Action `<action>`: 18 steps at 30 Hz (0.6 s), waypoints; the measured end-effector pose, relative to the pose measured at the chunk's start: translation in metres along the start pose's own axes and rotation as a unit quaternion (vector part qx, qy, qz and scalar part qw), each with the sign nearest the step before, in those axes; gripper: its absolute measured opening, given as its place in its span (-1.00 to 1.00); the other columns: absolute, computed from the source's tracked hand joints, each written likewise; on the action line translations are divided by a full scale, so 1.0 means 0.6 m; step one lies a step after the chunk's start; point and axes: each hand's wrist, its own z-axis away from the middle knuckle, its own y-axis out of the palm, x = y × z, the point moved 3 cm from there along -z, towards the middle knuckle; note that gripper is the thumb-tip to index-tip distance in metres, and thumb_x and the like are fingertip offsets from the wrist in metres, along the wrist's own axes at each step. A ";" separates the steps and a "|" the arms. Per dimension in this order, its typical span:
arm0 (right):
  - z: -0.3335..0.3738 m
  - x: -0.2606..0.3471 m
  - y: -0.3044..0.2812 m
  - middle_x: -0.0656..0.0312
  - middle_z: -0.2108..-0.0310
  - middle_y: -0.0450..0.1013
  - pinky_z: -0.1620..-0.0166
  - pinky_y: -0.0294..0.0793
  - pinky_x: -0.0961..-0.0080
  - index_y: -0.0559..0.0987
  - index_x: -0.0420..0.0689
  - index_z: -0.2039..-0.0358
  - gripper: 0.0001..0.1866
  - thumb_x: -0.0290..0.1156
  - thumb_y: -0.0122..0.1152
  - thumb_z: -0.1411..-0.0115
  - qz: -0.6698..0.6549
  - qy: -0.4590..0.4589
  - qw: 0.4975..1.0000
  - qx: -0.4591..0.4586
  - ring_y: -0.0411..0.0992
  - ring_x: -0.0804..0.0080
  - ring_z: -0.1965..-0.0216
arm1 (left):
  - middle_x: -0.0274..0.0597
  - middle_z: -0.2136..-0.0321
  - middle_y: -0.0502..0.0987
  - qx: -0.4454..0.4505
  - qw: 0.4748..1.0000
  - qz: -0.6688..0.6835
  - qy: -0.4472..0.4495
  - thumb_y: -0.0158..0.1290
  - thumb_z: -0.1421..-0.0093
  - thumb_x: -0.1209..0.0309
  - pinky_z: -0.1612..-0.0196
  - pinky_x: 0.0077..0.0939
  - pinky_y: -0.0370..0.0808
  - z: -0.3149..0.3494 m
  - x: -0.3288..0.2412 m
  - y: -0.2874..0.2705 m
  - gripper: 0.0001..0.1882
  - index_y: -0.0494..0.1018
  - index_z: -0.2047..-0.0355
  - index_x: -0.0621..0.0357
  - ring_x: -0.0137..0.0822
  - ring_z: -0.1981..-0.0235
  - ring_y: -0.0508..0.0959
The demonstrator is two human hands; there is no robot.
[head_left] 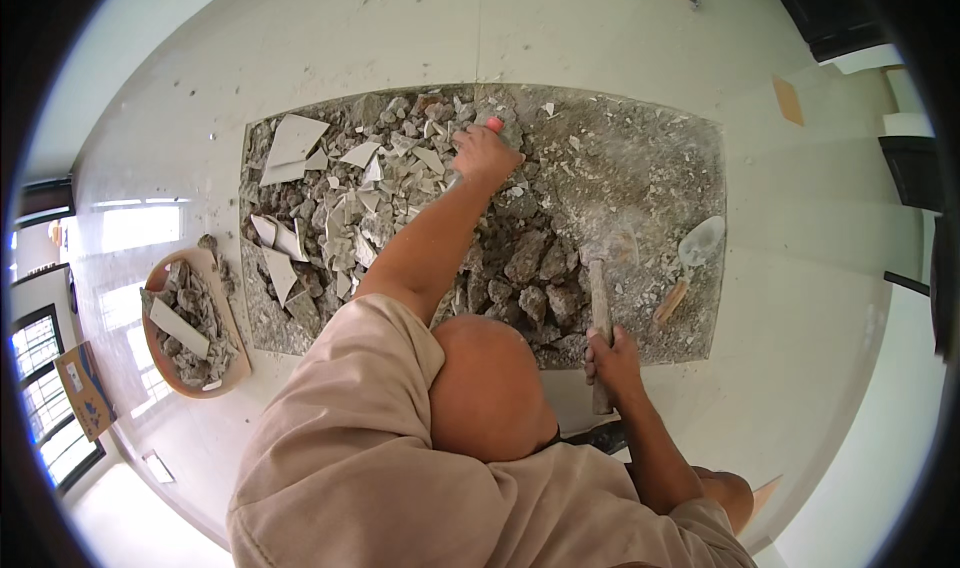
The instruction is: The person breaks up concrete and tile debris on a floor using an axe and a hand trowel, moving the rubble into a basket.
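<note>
Grip-wise your left hand (487,153) wraps a chisel (478,146) in the rubble (400,198), right hand (612,360) clenches the hammer (601,303); left half looks broken up, right mostly bare, basket (190,323) part-filled.

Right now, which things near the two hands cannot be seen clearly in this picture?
- Head view: the tool in the left hand; only a pink tip shows, the fist hides the rest.
- Head view: the hammer head is blurred against grey rubble.
- Head view: the right hand covers part of the hammer's handle.
- Head view: the trowel blade is dust-coated, its edge unclear.
</note>
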 end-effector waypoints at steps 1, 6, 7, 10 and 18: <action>-0.006 -0.001 0.001 0.30 0.59 0.35 0.65 0.36 0.48 0.32 -0.16 0.24 -0.72 -0.27 0.20 -0.33 -0.005 -0.002 1.000 -0.005 0.33 0.52 0.68 | 0.05 -0.23 0.22 -0.016 1.000 -0.005 0.001 0.40 0.09 -0.10 -0.12 -0.02 0.49 -0.003 -0.005 -0.001 0.17 0.08 -0.32 0.36 -0.03 -0.23 0.39; 0.022 -0.022 -0.003 0.30 0.59 0.35 0.65 0.36 0.47 0.32 -0.16 0.27 -0.73 -0.28 0.20 -0.33 -0.021 0.011 1.000 0.000 0.33 0.52 0.69 | 0.08 -0.24 0.22 -0.043 0.999 0.007 -0.005 0.41 0.10 -0.04 -0.07 -0.12 0.53 0.011 0.003 0.012 0.18 0.06 -0.31 0.43 -0.07 -0.16 0.49; 0.024 -0.022 -0.005 0.28 0.61 0.35 0.66 0.36 0.46 0.34 -0.18 0.29 -0.71 -0.27 0.22 -0.32 -0.004 0.009 1.000 -0.007 0.34 0.51 0.70 | 0.09 -0.25 0.22 -0.065 0.998 -0.006 -0.015 0.42 0.12 -0.03 -0.07 -0.14 0.54 0.010 -0.003 0.016 0.19 0.06 -0.31 0.44 -0.09 -0.17 0.48; 0.019 -0.020 -0.009 0.26 0.63 0.36 0.67 0.35 0.45 0.35 -0.20 0.30 -0.69 -0.26 0.24 -0.31 0.009 0.010 1.000 -0.016 0.36 0.49 0.71 | 0.08 -0.25 0.25 -0.068 0.997 -0.007 -0.017 0.45 0.14 -0.05 -0.10 -0.21 0.54 -0.015 -0.019 0.004 0.19 0.08 -0.30 0.40 -0.10 -0.19 0.47; 0.015 -0.018 -0.021 0.27 0.62 0.35 0.65 0.37 0.45 0.34 -0.16 0.32 -0.70 -0.25 0.22 -0.32 -0.012 0.024 1.000 -0.014 0.35 0.50 0.70 | 0.06 -0.17 0.37 -0.008 0.997 -0.011 0.081 0.47 0.18 0.01 -0.13 -0.26 0.56 -0.029 -0.020 -0.021 0.11 0.20 -0.25 0.39 -0.11 -0.21 0.45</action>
